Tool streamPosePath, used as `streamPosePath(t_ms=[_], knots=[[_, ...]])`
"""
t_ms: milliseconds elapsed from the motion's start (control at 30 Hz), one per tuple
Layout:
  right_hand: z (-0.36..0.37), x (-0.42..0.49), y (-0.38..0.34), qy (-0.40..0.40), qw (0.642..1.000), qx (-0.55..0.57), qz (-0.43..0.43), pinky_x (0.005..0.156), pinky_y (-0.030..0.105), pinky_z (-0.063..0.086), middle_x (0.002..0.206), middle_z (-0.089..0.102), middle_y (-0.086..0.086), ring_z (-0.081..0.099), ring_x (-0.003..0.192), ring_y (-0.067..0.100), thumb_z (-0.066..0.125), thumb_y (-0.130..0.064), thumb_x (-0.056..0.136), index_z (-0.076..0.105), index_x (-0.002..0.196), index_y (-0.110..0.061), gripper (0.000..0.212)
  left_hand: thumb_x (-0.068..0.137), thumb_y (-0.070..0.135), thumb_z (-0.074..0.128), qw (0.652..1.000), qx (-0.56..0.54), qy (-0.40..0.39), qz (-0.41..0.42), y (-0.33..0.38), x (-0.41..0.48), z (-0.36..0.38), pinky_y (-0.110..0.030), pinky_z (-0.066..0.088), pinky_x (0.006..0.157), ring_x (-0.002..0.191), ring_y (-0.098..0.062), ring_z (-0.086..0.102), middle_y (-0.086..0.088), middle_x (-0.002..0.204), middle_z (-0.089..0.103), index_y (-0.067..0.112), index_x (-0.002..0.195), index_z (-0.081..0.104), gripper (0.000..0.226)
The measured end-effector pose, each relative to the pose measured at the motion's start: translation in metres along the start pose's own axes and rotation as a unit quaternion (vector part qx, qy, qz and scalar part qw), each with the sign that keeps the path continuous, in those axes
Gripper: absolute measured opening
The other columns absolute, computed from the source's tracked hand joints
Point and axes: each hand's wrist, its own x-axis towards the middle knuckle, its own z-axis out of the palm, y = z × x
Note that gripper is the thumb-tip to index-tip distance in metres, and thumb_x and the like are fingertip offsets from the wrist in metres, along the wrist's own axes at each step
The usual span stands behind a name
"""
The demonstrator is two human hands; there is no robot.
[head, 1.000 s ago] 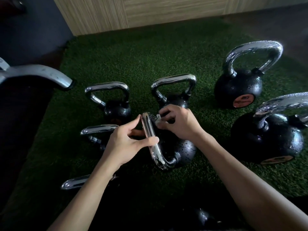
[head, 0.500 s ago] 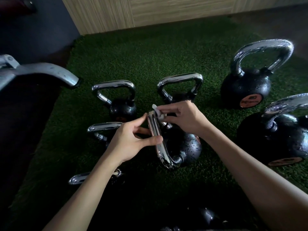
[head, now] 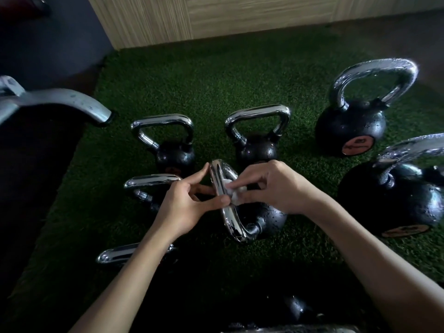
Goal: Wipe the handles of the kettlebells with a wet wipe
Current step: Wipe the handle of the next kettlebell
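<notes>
- Well left of my hands, a grey metal foot (head: 72, 102) of some gym equipment reaches onto the turf.
- Just left of my left hand are a near chrome handle (head: 149, 181) and a nearest chrome handle (head: 120, 254), and beyond it stands a small kettlebell (head: 175, 157). I cannot tell whether any of them has been wiped.
- My left hand (head: 185, 207) pinches the handle (head: 228, 219) of the tipped kettlebell (head: 271, 219) between thumb and fingers to steady it.
- My right hand (head: 276, 188) pinches the bunched wet wipe (head: 234, 197) against that handle, about midway along. I judge this handle partly done.
- Beyond my right hand stands a second small kettlebell (head: 257, 150).
- Right of my right hand are a large kettlebell (head: 350, 126) and a nearer large kettlebell (head: 389, 207). Their handles are beaded with droplets, so perhaps they are done.
- Everything sits on green turf (head: 216, 80). A wood-panelled wall (head: 240, 15) lies beyond, and the room is dim.
</notes>
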Motion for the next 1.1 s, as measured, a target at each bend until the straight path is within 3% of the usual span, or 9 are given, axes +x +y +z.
streamPosePath(t_ms=[133, 233, 333, 533, 633, 700, 867, 1033, 1100], knots=[[-0.001, 0.004, -0.007, 0.034, 0.999, 0.001, 0.026, 0.054, 0.009, 0.034, 0.092, 0.072, -0.011, 0.050, 0.054, -0.003, 0.086, -0.032, 0.078, 0.082, 0.106, -0.026, 0.029, 0.062, 0.057, 0.083, 1.000, -0.004, -0.004, -0.016, -0.002, 0.001, 0.002, -0.011, 0.042, 0.062, 0.058, 0.007, 0.052, 0.023, 0.097, 0.076, 0.043, 0.154, 0.037, 0.103], [0.005, -0.022, -0.005, 0.015, 0.999, 0.010, 0.049, 0.062, 0.008, 0.040, 0.092, 0.075, -0.013, 0.062, 0.067, -0.007, 0.089, -0.028, 0.076, 0.083, 0.102, -0.028, 0.026, 0.063, 0.060, 0.083, 1.000, -0.010, -0.010, -0.021, -0.004, 0.004, 0.000, -0.012, 0.044, 0.068, 0.071, -0.002, 0.062, 0.022, 0.099, 0.076, 0.044, 0.153, 0.038, 0.102], [0.012, -0.052, -0.004, -0.011, 0.998, 0.010, 0.055, 0.068, 0.012, 0.046, 0.092, 0.075, -0.016, 0.067, 0.078, -0.002, 0.090, -0.027, 0.075, 0.083, 0.099, -0.030, 0.025, 0.064, 0.059, 0.083, 1.000, -0.022, 0.000, -0.022, -0.006, 0.002, 0.000, -0.012, 0.042, 0.067, 0.064, 0.004, 0.052, 0.020, 0.096, 0.077, 0.045, 0.152, 0.040, 0.099], [0.015, -0.065, -0.008, 0.038, 0.999, -0.015, -0.005, 0.076, 0.022, 0.054, 0.093, 0.075, -0.014, 0.072, 0.086, 0.006, 0.089, -0.025, 0.075, 0.083, 0.099, -0.028, 0.024, 0.066, 0.062, 0.081, 1.000, -0.012, -0.002, -0.022, -0.001, 0.002, 0.002, -0.021, 0.042, 0.075, 0.064, 0.004, 0.054, 0.023, 0.097, 0.076, 0.046, 0.153, 0.038, 0.098], [0.022, -0.075, 0.013, 0.022, 0.990, -0.136, -0.014, 0.076, 0.030, 0.057, 0.097, 0.071, -0.019, 0.069, 0.088, 0.002, 0.084, -0.023, 0.081, 0.079, 0.099, -0.035, 0.022, 0.067, 0.062, 0.081, 1.000, 0.005, -0.004, -0.018, 0.001, 0.004, 0.000, -0.014, 0.041, 0.081, 0.079, 0.009, 0.063, 0.031, 0.098, 0.073, 0.044, 0.153, 0.038, 0.098], [0.027, -0.079, 0.027, 0.016, 0.979, -0.205, -0.001, 0.075, 0.035, 0.058, 0.100, 0.067, -0.021, 0.066, 0.089, -0.001, 0.081, -0.021, 0.083, 0.076, 0.102, -0.037, 0.026, 0.065, 0.065, 0.081, 1.000, 0.005, -0.011, -0.017, -0.001, 0.004, -0.001, -0.019, 0.044, 0.093, 0.095, 0.003, 0.067, 0.028, 0.101, 0.074, 0.044, 0.153, 0.038, 0.100], [0.015, -0.058, 0.030, 0.014, 0.976, -0.216, -0.008, 0.077, 0.033, 0.057, 0.104, 0.070, -0.021, 0.066, 0.092, 0.000, 0.075, -0.024, 0.090, 0.076, 0.107, -0.036, 0.021, 0.061, 0.068, 0.081, 1.000, 0.001, -0.014, -0.019, -0.004, 0.006, -0.004, -0.020, 0.043, 0.090, 0.097, 0.001, 0.068, 0.026, 0.104, 0.074, 0.045, 0.152, 0.040, 0.103], [0.001, -0.020, 0.022, -0.145, 0.977, -0.149, 0.054, 0.091, 0.035, 0.052, 0.107, 0.075, -0.010, 0.068, 0.098, 0.006, 0.076, -0.021, 0.090, 0.081, 0.105, -0.026, 0.017, 0.062, 0.067, 0.082, 1.000, 0.006, -0.015, -0.017, -0.001, 0.007, -0.003, -0.013, 0.038, 0.083, 0.098, 0.007, 0.064, 0.023, 0.105, 0.075, 0.046, 0.152, 0.040, 0.101], [-0.005, -0.014, 0.017, -0.201, 0.970, -0.118, 0.069, 0.087, 0.033, 0.053, 0.107, 0.076, -0.009, 0.069, 0.094, 0.008, 0.075, -0.017, 0.091, 0.080, 0.109, -0.028, 0.021, 0.061, 0.068, 0.082, 1.000, 0.006, -0.018, -0.016, -0.003, 0.008, -0.004, -0.016, 0.040, 0.083, 0.095, 0.006, 0.065, 0.021, 0.106, 0.075, 0.047, 0.152, 0.040, 0.102]])
